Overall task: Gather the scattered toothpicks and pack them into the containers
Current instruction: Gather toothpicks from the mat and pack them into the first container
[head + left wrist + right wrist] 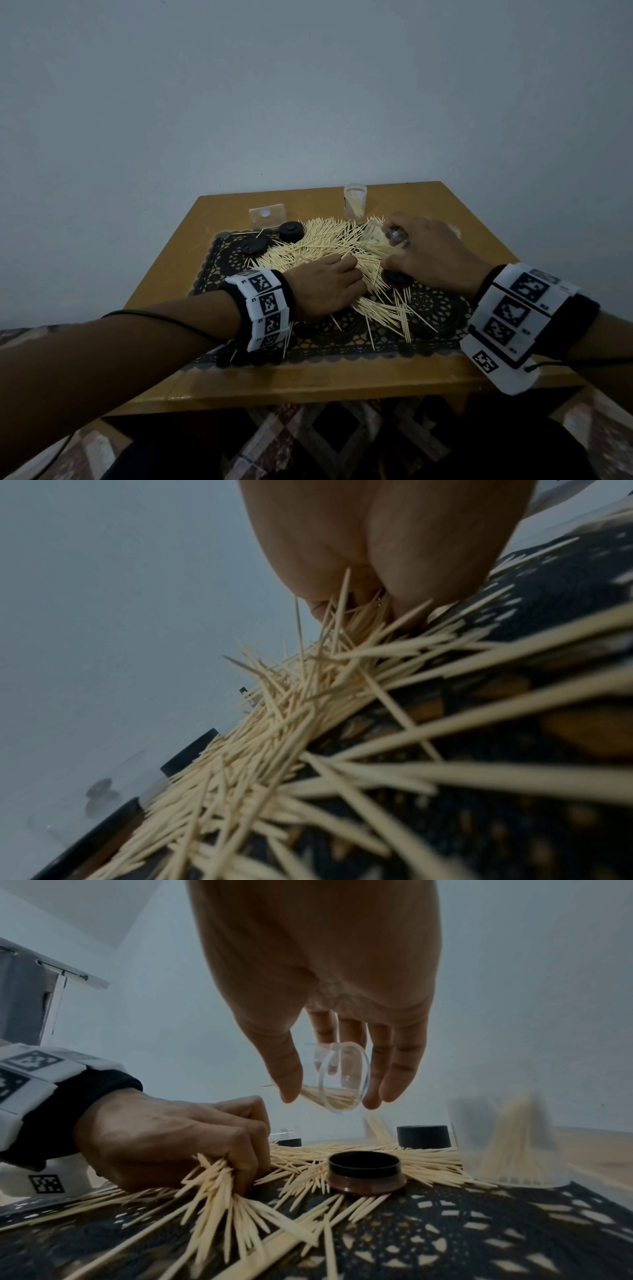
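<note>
Head view: left hand [322, 287] clutches pale pointed toothpicks [318, 243]; right hand [431, 253] grips a clear container [373, 236] (tilted)

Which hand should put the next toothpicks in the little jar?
Probably the left hand: it already grips a bunch of toothpicks, while the right hand holds the tilted clear jar.
</note>
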